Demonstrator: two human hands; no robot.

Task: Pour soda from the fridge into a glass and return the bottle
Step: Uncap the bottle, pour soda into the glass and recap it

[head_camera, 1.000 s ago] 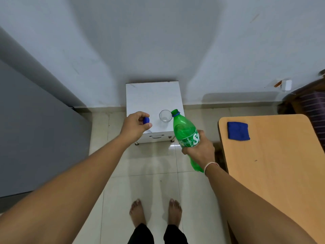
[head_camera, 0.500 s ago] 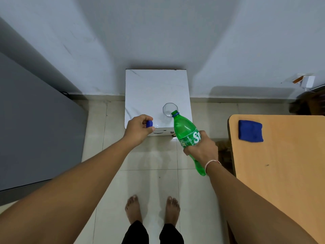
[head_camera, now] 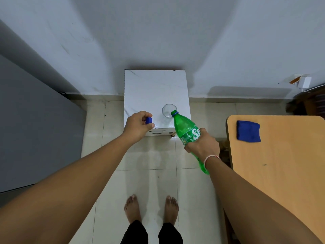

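A green soda bottle (head_camera: 186, 128) with its cap off is tilted toward the far left, its open mouth at the near rim of a clear glass (head_camera: 168, 110). My right hand (head_camera: 203, 144) grips the bottle around its label. The glass stands upright near the front right of a small white table (head_camera: 151, 87). My left hand (head_camera: 139, 125) hovers over the table's front left edge, fingers closed on the blue bottle cap (head_camera: 148, 120). I cannot tell whether liquid is in the glass.
A grey fridge side (head_camera: 33, 124) fills the left. A wooden table (head_camera: 281, 164) at the right carries a folded blue cloth (head_camera: 248, 131). My bare feet (head_camera: 151, 207) stand on pale floor tiles. A white wall runs behind the small table.
The bottle's mouth has come closer to the glass rim and the bottle leans further over. My left hand with the cap has stayed near the table's front edge.
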